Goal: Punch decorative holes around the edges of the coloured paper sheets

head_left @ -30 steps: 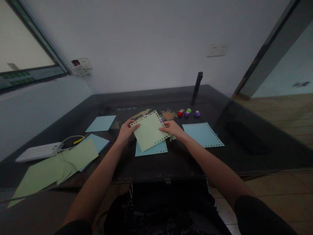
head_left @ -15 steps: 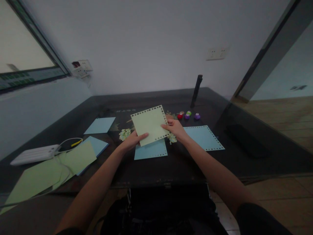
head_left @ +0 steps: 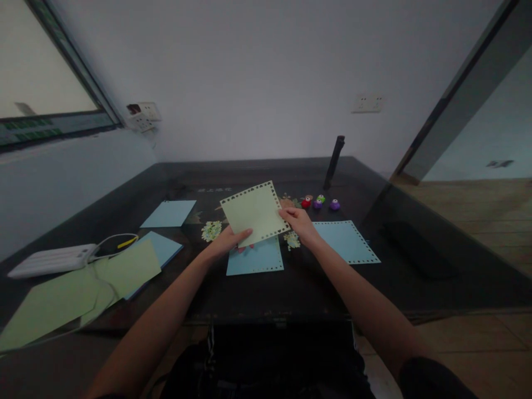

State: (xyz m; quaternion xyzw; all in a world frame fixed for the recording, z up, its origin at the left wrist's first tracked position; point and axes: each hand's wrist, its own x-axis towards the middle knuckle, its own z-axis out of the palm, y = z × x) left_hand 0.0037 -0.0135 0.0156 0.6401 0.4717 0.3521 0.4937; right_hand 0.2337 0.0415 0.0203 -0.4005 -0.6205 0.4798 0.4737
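Observation:
A pale green sheet of paper [head_left: 254,213] with holes punched along its edges is held tilted above the table. My left hand [head_left: 230,240] is closed on its lower left corner, thumb on top and fingers beneath. At the right edge, my right hand [head_left: 300,223] pinches the same sheet. Below it lies a blue sheet [head_left: 257,260], partly covered, with small holes along its lower edge. Right of my right hand rests another blue sheet [head_left: 347,241], punched along its borders. Several small purple, red and green punches [head_left: 318,204] with eye-like tops sit beyond that hand.
A plain blue sheet [head_left: 169,213] lies at the back left. Green sheets [head_left: 132,267] overlap blue paper nearer the left edge, beside a white power strip [head_left: 54,260] with a looping cable. A black upright stick [head_left: 333,162] and a dark flat object [head_left: 418,249] are on the right.
The green sheet has turned slightly, still in both hands. My right hand has shifted a little along its right edge. The camera view has tipped slightly.

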